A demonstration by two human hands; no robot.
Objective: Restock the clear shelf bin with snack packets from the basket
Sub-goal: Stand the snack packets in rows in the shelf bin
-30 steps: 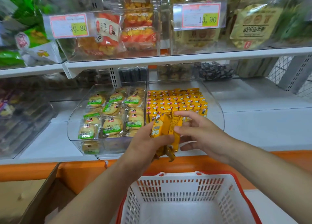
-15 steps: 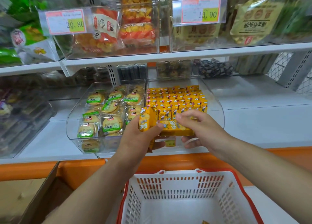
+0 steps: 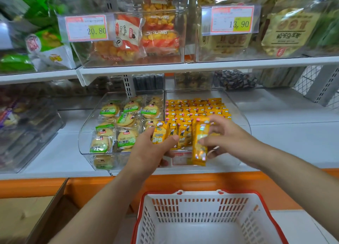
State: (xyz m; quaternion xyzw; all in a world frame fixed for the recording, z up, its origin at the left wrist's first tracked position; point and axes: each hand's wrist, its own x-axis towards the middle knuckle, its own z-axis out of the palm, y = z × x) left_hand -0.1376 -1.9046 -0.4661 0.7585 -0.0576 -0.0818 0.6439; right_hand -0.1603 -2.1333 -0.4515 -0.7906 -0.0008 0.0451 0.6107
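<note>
Both hands hold yellow snack packets over the front of the clear shelf bin (image 3: 244,118). My left hand (image 3: 152,152) grips a small bunch of packets (image 3: 172,135), thumb across their fronts. My right hand (image 3: 227,135) pinches one upright yellow packet (image 3: 200,142) that stands apart from the bunch at the bin's front wall. Rows of the same yellow packets (image 3: 196,108) fill the back of the bin. The white basket with a red rim (image 3: 203,203) sits below the shelf, and the part of its inside in view holds nothing.
A second clear bin (image 3: 86,133) of green-labelled round biscuits stands directly left. An upper shelf (image 3: 201,65) with price-tagged bins overhangs the work area. An orange ledge (image 3: 55,186) runs below the shelf, and an open cardboard box (image 3: 27,216) sits lower left.
Both hands have carried the yellow packets up and forward from above the basket to the bin's front. The right hand has drawn one packet out of the bunch and turned it upright.
</note>
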